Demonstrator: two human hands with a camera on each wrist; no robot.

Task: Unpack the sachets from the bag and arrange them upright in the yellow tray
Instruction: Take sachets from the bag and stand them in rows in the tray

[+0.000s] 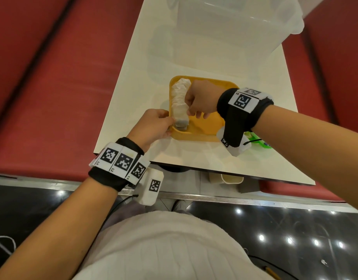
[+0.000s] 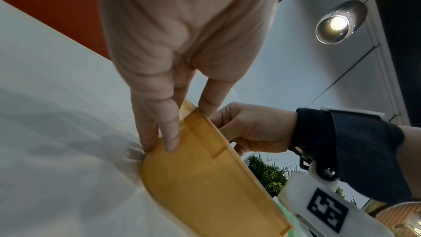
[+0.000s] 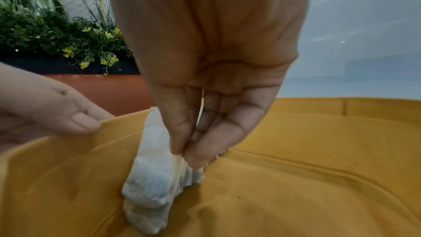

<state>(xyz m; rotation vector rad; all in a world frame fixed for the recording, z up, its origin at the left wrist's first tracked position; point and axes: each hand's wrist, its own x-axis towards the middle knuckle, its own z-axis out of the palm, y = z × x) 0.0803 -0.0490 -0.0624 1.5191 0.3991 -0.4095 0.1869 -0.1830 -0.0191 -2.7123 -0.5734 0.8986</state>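
2 hands at shallow yellow plastic tray (image 1: 206, 132) on white table (image 1: 133, 118).
Left hand (image 1: 154, 126) grips tray rim; right hand (image 1: 200, 100) pinches white paper sachets (image 1: 179, 102) standing along tray's left wall.

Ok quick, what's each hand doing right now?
Left hand: holding the near left rim of the yellow tray.
Right hand: pinching the top of the sachets standing in the tray.
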